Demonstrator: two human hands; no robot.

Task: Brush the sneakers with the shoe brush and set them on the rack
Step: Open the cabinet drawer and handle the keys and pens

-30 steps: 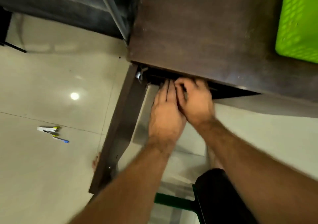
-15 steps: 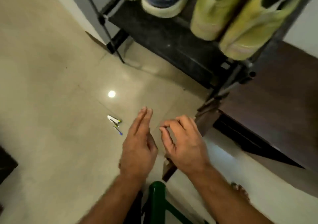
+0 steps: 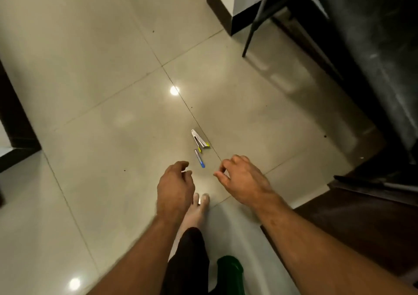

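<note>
Glossy beige floor tiles (image 3: 95, 72) are seen beneath a left hand (image 3: 175, 189) and right hand (image 3: 243, 181), held apart, loosely curled, empty; the rack (image 3: 371, 52) is glimpsed at two o'clock, sneakers unseen.

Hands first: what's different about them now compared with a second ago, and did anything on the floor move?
Both hands came out from under the dark wooden table edge, where they were pressed together, and now hover apart over the floor tiles. The left hand and right hand hang loosely curled, holding nothing. The view swung away from the shoe rack. The small white stapler and blue-tipped pen lie on the floor as before.
</note>
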